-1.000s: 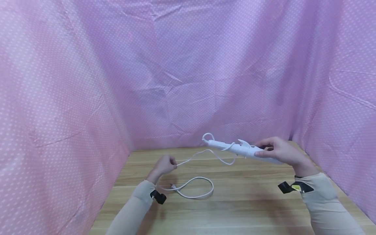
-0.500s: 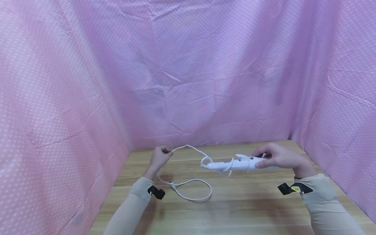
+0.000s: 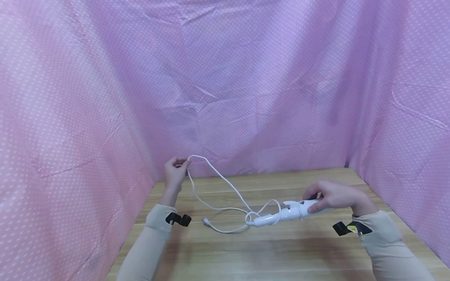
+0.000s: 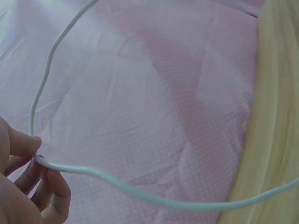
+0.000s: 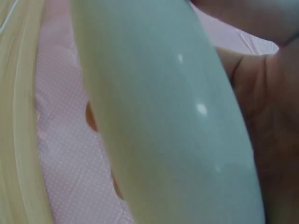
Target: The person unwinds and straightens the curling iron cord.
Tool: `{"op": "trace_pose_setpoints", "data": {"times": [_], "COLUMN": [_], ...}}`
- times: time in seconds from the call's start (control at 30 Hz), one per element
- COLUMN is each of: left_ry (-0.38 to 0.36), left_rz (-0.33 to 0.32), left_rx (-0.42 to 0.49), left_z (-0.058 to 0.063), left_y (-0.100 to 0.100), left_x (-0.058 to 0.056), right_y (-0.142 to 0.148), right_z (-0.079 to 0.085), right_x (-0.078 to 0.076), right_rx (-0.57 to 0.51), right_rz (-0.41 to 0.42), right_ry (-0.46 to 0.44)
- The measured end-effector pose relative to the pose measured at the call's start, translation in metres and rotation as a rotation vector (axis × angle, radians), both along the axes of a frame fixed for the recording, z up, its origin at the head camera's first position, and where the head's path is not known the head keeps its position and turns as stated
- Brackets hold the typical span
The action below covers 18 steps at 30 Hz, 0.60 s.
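Note:
A white curling iron [image 3: 268, 219] is held slanted over the table, its cord end lower and to the left. My right hand [image 3: 339, 194] grips its thick end, fingers and thumb around the body; the smooth white casing of the curling iron [image 5: 159, 112] fills much of the right wrist view. To the left, my left hand [image 3: 174, 173] pinches the white cord [image 3: 225, 177] between thumb and fingers, raised above the table. In the left wrist view, the cord [image 4: 140, 193] bends at the fingertips. One loop of cord passes around the handle. The plug [image 3: 206, 222] lies on the table.
The wooden table [image 3: 225, 257] lies beneath both hands. Pink dotted cloth [image 3: 225, 97] hangs behind and on both sides, meeting the table's far edge. A black wrist camera [image 3: 184, 220] sits on the left sleeve, another camera [image 3: 340, 228] on the right.
My left hand has risen and moved left, lifting a bend of cord. The curling iron's cord end has swung down. The cord loop on the table has been drawn along, uncovering the plug.

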<state>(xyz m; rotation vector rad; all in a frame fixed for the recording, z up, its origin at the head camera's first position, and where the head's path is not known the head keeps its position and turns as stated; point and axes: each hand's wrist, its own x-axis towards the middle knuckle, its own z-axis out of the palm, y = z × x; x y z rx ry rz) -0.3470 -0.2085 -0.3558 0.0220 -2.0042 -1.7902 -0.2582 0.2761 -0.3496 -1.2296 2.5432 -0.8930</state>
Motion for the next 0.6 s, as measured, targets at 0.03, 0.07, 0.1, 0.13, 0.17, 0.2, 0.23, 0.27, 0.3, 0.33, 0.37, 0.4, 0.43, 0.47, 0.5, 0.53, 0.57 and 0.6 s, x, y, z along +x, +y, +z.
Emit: {"op": "trace_pose_setpoints", "data": {"times": [0.03, 0.07, 0.1, 0.13, 0.17, 0.2, 0.23, 0.27, 0.3, 0.33, 0.37, 0.4, 0.43, 0.47, 0.5, 0.53, 0.57, 0.6], "left_ry": [-0.007, -0.011, -0.011, -0.009, -0.005, 0.001, 0.005, 0.012, 0.020, 0.025, 0.027, 0.030, 0.033, 0.034, 0.035, 0.034, 0.033, 0.032], "left_rz": [-0.006, -0.011, -0.013, -0.016, -0.019, -0.019, -0.020, -0.017, -0.014, -0.012, -0.010, -0.007, -0.001, 0.003, 0.003, 0.004, 0.008, 0.010], "left_rx": [0.032, 0.064, 0.086, 0.106, 0.120, 0.134, 0.147, 0.162, 0.177, 0.196, 0.208, 0.225, 0.238, 0.249, 0.258, 0.267, 0.269, 0.277], "left_z": [0.002, 0.004, 0.006, 0.007, 0.007, 0.008, 0.008, 0.008, 0.008, 0.008, 0.008, 0.007, 0.007, 0.007, 0.006, 0.006, 0.005, 0.005], "left_y": [-0.001, -0.001, -0.001, -0.002, -0.002, -0.003, -0.003, -0.004, -0.005, -0.006, -0.007, -0.009, -0.010, -0.011, -0.013, -0.014, -0.016, -0.017], "left_x": [0.001, 0.002, 0.003, 0.004, 0.005, 0.005, 0.005, 0.005, 0.006, 0.006, 0.006, 0.007, 0.007, 0.007, 0.007, 0.008, 0.008, 0.008], "right_y": [0.000, 0.001, 0.001, 0.001, 0.002, 0.002, 0.002, 0.002, 0.002, 0.002, 0.002, 0.003, 0.003, 0.003, 0.003, 0.004, 0.005, 0.005], "right_z": [-0.001, -0.002, -0.002, -0.003, -0.004, -0.005, -0.006, -0.007, -0.008, -0.008, -0.009, -0.009, -0.009, -0.009, -0.009, -0.008, -0.008, -0.007], "right_x": [0.000, -0.001, -0.001, -0.001, -0.002, -0.002, -0.002, -0.002, -0.002, -0.002, -0.002, -0.001, -0.001, -0.001, -0.001, -0.001, -0.001, -0.001], "right_rx": [0.013, 0.027, 0.041, 0.056, 0.072, 0.089, 0.104, 0.119, 0.132, 0.144, 0.156, 0.170, 0.183, 0.193, 0.202, 0.209, 0.214, 0.217], "right_rz": [-0.002, -0.012, -0.025, -0.043, -0.063, -0.086, -0.107, -0.133, -0.156, -0.182, -0.208, -0.240, -0.276, -0.314, -0.345, -0.379, -0.409, -0.440], "right_ry": [0.001, 0.000, 0.000, -0.002, -0.004, -0.005, -0.003, -0.002, 0.002, 0.003, 0.006, 0.012, 0.008, 0.001, 0.003, 0.005, 0.010, 0.011]}}
